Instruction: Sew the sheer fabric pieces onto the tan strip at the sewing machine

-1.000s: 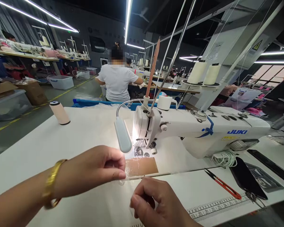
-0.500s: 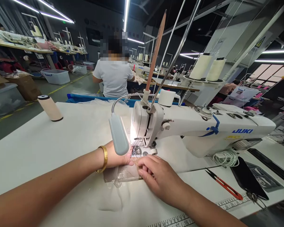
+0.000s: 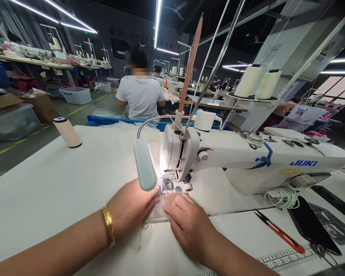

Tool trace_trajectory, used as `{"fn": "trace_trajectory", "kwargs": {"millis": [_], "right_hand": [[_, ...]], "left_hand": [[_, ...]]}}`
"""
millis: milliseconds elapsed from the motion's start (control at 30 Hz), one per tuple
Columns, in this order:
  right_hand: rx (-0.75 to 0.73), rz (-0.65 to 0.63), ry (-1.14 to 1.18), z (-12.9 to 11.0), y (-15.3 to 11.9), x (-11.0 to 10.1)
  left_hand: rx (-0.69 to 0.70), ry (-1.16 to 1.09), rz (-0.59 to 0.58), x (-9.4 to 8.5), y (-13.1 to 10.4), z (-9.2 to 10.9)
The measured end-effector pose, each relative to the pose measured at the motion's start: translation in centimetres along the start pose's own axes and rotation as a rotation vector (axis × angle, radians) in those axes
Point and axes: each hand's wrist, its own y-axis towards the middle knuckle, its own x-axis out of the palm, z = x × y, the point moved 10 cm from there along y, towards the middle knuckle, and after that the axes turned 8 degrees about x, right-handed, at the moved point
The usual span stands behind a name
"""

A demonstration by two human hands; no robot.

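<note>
A white sewing machine [image 3: 218,149] stands across the table, its lit needle area in front of my hands. Sheer pale fabric with a lace pattern [image 3: 155,215] lies below the presser foot. My right hand [image 3: 189,220] pinches the fabric's edge just in front of the needle plate, its fingers bent together. My left hand [image 3: 129,205], with a gold bangle at the wrist, is at the left of the foot, partly behind the grey lamp [image 3: 145,165]; its fingertips are blurred and partly hidden, so its grip is unclear.
A thread cone [image 3: 68,132] stands at the back left of the table [image 3: 60,184]. Red-handled snips [image 3: 280,232], a black phone [image 3: 313,224], a coiled cable [image 3: 281,197] and a printed ruler are at the right. A person in a white shirt [image 3: 140,96] sits beyond.
My left hand has turned and drawn back toward me, covering more of the lace fabric. My right hand keeps its pinch near the foot. The whole view has shifted slightly.
</note>
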Motion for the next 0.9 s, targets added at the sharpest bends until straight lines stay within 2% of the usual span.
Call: {"fn": "trace_trajectory", "kwargs": {"millis": [100,200,433,667,900], "right_hand": [[-0.007,0.001,-0.011,-0.1,0.0,0.2],[-0.007,0.013,-0.019,-0.1,0.1,0.2],[0.036,-0.012,-0.038,0.2,0.4,0.6],[0.093,-0.051,-0.06,0.5,0.4,1.0],[0.094,-0.027,-0.055,0.5,0.2,1.0]], "left_hand": [[0.035,0.066,-0.039,1.6,-1.1,0.1],[0.079,0.09,-0.029,2.4,-1.2,-0.4],[0.149,0.066,0.021,2.5,-0.9,-1.3],[0.115,-0.024,0.021,2.9,-0.9,-2.2],[0.101,-0.048,0.015,2.9,-1.0,-2.3]]}}
